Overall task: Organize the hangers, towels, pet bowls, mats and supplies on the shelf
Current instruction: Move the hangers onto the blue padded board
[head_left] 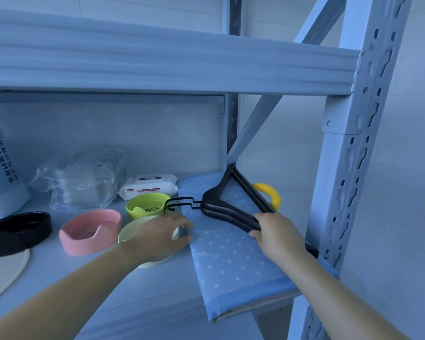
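Forearms are extended over the shelf (49,271). The right hand (277,235) is closed round the near shoulder end of the stacked black hangers (221,207), which are laid flat on the blue dotted mat (231,261). Their long axis runs near-to-far, with the hooks pointing left towards the green bowl (145,204). The left hand (162,233), fingers loosely extended and holding nothing, is positioned over the cream bowl (128,233), near the hooks.

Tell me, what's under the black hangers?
A blue dotted mat lies under the black hangers, which the right hand grips. A yellow handle-like piece peeks out behind; the rest of it is covered.
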The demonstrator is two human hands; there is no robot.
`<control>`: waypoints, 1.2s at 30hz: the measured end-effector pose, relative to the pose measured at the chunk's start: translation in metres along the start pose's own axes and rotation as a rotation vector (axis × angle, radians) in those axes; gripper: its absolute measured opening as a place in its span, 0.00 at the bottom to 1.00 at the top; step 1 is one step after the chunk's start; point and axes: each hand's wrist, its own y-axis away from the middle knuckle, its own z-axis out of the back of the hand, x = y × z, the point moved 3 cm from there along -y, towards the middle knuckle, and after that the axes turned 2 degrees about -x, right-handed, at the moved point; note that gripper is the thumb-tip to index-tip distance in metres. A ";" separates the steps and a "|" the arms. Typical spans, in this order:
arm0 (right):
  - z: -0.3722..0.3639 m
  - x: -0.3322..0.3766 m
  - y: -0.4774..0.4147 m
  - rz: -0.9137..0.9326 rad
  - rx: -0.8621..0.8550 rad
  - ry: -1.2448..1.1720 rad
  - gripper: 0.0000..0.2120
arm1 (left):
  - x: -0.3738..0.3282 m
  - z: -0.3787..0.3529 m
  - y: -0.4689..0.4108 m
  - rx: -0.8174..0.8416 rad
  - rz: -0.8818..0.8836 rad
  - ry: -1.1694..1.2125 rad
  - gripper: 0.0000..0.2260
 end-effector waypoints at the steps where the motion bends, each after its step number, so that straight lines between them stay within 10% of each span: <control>1: -0.001 0.000 -0.002 -0.001 0.002 0.003 0.11 | 0.001 -0.001 0.001 -0.005 -0.001 -0.004 0.12; 26: -0.005 0.005 -0.009 -0.003 -0.002 0.043 0.09 | -0.015 -0.009 0.023 -0.123 -0.056 -0.025 0.14; 36: -0.001 0.001 -0.001 -0.025 0.030 0.033 0.14 | -0.057 -0.036 0.016 0.091 -0.068 0.040 0.21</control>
